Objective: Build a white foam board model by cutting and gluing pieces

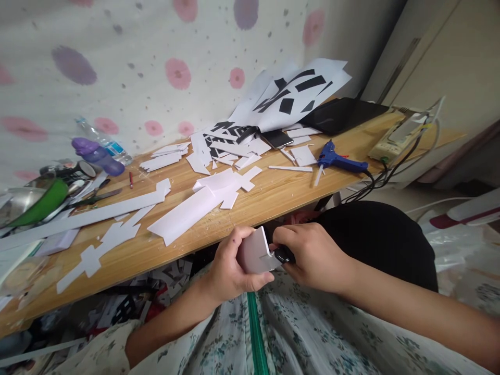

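My left hand (230, 263) grips a small white foam-board piece (255, 254) over my lap, just below the front edge of the wooden table (273, 200). My right hand (310, 255) is closed on a small black cutting tool (283, 255) whose tip meets the right edge of that piece, where a notch shows. Both hands sit close together, fingers curled.
Several cut white foam-board shapes (203, 203) and black-and-white printed sheets (289, 94) cover the table. A blue glue gun (339, 160) lies at the right with cables and a power strip (394, 140). Bottles, a purple object and scissors crowd the left. Scraps lie under the table.
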`<state>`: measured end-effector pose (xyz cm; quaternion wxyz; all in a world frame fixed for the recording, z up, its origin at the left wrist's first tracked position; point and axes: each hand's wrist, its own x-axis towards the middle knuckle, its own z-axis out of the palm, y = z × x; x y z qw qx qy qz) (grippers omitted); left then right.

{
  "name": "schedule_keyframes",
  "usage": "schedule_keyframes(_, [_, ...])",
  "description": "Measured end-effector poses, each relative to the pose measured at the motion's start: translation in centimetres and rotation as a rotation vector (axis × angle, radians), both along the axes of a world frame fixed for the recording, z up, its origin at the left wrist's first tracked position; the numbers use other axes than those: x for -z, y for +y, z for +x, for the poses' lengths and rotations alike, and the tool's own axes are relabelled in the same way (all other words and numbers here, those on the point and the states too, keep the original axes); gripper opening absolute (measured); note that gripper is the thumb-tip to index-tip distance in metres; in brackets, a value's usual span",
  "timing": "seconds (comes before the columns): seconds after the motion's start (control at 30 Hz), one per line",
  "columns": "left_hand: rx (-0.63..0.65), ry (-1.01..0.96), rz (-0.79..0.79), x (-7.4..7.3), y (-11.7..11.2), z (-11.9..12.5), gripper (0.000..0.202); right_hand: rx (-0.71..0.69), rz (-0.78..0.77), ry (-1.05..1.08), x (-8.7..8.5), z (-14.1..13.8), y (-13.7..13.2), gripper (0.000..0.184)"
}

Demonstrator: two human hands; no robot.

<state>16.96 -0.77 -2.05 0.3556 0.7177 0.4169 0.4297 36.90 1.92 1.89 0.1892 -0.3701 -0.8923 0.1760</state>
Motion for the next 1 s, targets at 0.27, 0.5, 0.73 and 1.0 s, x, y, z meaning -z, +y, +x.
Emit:
schedule_keyframes(0.27, [0.027, 0.008, 0.006, -0.2, -0.7, 0.7, 0.061, 0.069, 0.012, 0.005, 0.1, 0.0, 0.2, 0.018])
schedule_keyframes(0.5, [0.010, 0.067, 0.025, -0.5, -0.8, 0.7, 0.061, 0.091, 0.005, -0.003, 0.2, 0.0, 0.4, 0.017])
schedule_keyframes(0.73, [0.019, 0.089, 0.000, 0.0, -1.0, 0.9, 0.064, 0.160, -0.049, -0.059, 0.5, 0.0, 0.5, 0.014])
schedule_keyframes(1.0, [0.253, 0.222, 0.045, -1.0, -1.6, 0.7, 0.068, 0.218, -0.086, 0.102, 0.3, 0.9, 0.8, 0.007])
